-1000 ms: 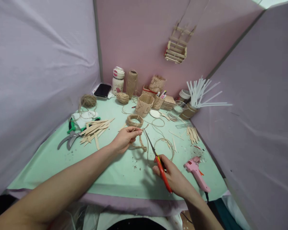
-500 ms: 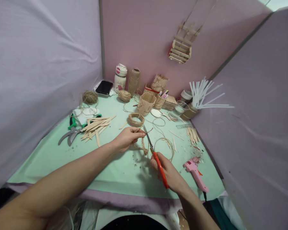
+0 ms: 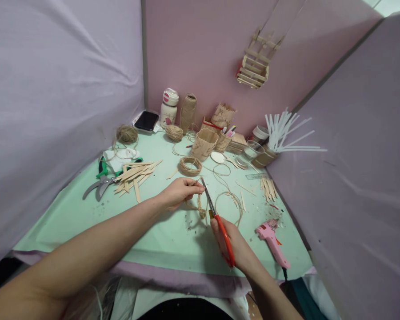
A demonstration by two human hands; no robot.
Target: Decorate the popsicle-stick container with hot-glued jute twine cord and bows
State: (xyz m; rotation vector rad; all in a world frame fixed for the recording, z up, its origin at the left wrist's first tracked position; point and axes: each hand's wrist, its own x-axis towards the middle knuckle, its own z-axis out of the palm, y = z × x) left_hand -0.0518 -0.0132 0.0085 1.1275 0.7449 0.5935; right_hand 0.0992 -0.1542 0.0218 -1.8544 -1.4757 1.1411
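Observation:
Near the middle of the table, my left hand (image 3: 183, 192) pinches a piece of braided twine (image 3: 200, 203), which hangs below the fingers and ends in a knot. My right hand (image 3: 228, 235) is wrapped round the handles of red-handled scissors (image 3: 225, 242). The scissor blades point up and away, with their tips beside my left fingertips. Just beyond my left hand lies a coil of twine (image 3: 190, 166). Loose loops of thin twine (image 3: 231, 208) lie to the right of the blades.
Wooden sticks (image 3: 136, 178) and pruning shears (image 3: 102, 186) lie left. A pink glue gun (image 3: 273, 244) is at right. Behind stand a woven cup (image 3: 204, 144), a bottle (image 3: 169, 109) and a holder of white glue sticks (image 3: 266, 156). A wooden swing (image 3: 253, 71) hangs above.
The scissors have tilted a little, and their blades look closer together. My left hand still pinches the braid. The whole view has shifted slightly.

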